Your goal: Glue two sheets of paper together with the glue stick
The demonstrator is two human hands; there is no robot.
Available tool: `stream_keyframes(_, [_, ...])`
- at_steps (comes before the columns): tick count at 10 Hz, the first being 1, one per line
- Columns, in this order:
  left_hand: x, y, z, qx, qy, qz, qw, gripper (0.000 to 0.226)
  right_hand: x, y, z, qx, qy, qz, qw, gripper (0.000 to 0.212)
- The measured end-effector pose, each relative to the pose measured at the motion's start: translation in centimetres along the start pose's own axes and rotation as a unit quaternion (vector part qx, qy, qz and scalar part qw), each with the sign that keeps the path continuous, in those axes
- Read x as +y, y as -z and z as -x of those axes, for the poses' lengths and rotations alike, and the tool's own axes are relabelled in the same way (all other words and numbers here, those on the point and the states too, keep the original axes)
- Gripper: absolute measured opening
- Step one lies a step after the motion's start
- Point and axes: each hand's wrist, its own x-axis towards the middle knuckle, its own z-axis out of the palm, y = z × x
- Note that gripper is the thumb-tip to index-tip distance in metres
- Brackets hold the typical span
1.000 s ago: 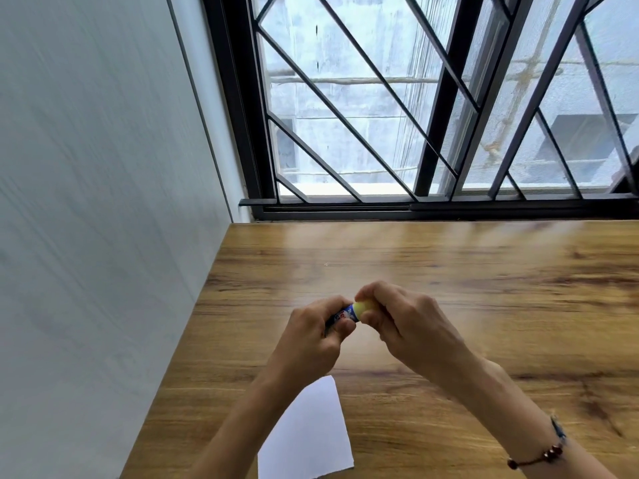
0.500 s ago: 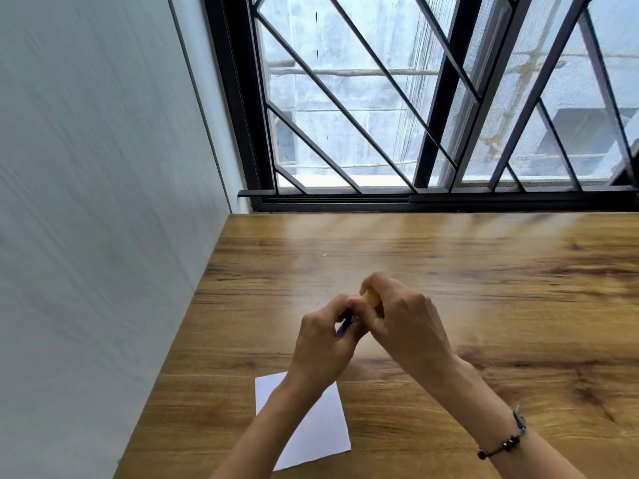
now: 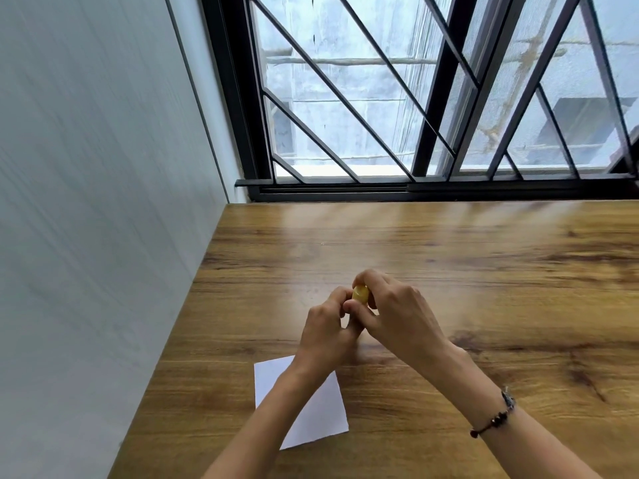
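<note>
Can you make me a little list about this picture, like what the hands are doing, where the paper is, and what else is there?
left hand: grips the glue stick's body
right hand: pinches the yellow cap
glue stick: held above the table between both hands, mostly hidden
paper: white, flat on the table, under the left forearm
sheets visible: cannot tell if one or two
table: brown wood
bracelet: on right wrist
window: barred, behind the table

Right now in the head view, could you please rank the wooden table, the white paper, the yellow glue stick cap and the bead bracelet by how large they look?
1. Wooden table
2. White paper
3. Bead bracelet and yellow glue stick cap: both look small, and the bracelet sits nearer the camera, so I won't rank them.
</note>
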Motion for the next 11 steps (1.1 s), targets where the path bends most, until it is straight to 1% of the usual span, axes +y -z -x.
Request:
stream_keyframes(2, [-0.3,0.1,0.1,-0.006,-0.005,-0.006,1.000,0.011,0.2,-0.3,0.2,-0.006,0.011,0.009,1.000,0.022])
stream_keyframes(4, [-0.4,0.2,0.2,-0.015,0.011,-0.009,1.000,0.011,0.3,-0.3,0.4,-0.019,0.016,0.025,0.999,0.023])
stream_keyframes(8, [-0.6,0.6,0.4,-0.053,0.027,-0.003,0.998,0.020,0.4,-0.5,0.5,-0.054,0.018,0.042,0.997,0.024])
stream_keyframes(9, [-0.7,1.0,0.4,-0.072,0.026,-0.001,0.997,0.023,0.6,-0.4,0.5,-0.043,0.024,0.051,0.997,0.028])
stream_keyframes(10, [-0.7,1.7,0.4,-0.085,0.027,-0.017,0.996,0.038,0.3,-0.2,0.6,-0.055,0.020,0.059,0.997,0.030])
stream_keyframes(11, [-0.6,2.3,0.1,-0.073,0.032,-0.038,0.996,0.046,0.2,0.1,0.5,-0.053,0.017,0.061,0.997,0.037])
